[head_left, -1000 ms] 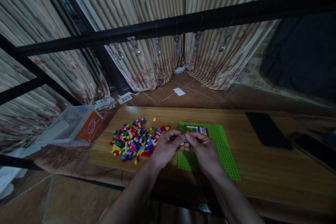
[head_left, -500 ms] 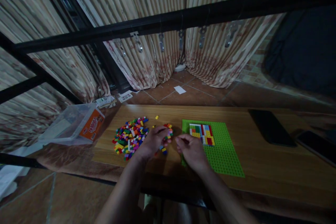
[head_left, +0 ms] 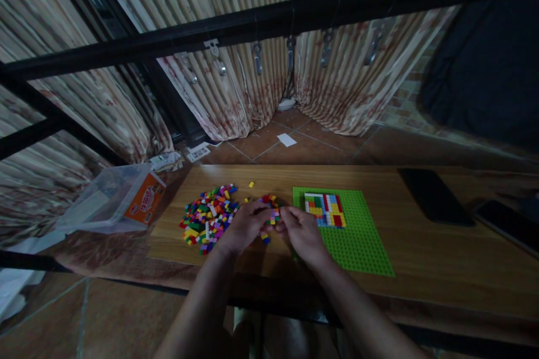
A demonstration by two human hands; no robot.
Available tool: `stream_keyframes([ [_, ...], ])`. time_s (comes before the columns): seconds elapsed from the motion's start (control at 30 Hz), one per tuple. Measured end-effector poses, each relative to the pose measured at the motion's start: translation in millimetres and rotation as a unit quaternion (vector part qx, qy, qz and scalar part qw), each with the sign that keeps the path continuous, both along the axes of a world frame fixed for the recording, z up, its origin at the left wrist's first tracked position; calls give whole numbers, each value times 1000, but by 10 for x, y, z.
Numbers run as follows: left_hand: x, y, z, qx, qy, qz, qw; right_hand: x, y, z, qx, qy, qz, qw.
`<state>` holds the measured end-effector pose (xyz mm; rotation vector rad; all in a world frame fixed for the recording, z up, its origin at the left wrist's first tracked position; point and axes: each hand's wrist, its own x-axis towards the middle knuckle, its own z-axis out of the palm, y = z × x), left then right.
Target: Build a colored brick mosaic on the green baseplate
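Note:
My left hand [head_left: 249,225] is closed with thumb and fingers around a small cluster of coloured toy bricks [head_left: 274,215], pink and orange among them. From the other side, my right hand [head_left: 304,231] meets it in a pinch; its fingertips hide what lies between them. Just left of my left hand spreads a big heap of loose toy bricks [head_left: 208,216]. Behind the hands sits a smaller group of bricks [head_left: 269,199]. A green baseplate [head_left: 362,241] lies beyond my right hand, carrying a flat multicoloured brick block [head_left: 326,211] near its upper left corner.
On the wooden table [head_left: 425,258], a black tablet-like slab [head_left: 435,196] and a dark phone [head_left: 507,224] lie at the right. A clear plastic box [head_left: 105,196] with an orange label is off the left end. A black metal bar [head_left: 252,22] with hooks crosses in front of curtains.
My right hand has moved left and its fingertips now meet the cluster at my left hand. The view has shifted slightly.

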<state>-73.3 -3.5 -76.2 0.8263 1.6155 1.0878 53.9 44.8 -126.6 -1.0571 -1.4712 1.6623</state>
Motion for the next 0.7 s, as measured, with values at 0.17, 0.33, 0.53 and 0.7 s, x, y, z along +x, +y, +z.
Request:
stream_keyframes([
  [0.17,93,12,-46,32,-15,-15,999,4,-1,94,-102,122,-27,987],
  [0.33,152,22,-76,44,3,-5,999,20,4,117,-122,139,-53,981],
  [0.53,189,9,-63,46,-11,2,999,46,-3,153,-157,151,-64,974],
  [0.7,177,-1,-74,46,-61,19,997,57,-32,206,-178,164,-37,970],
])
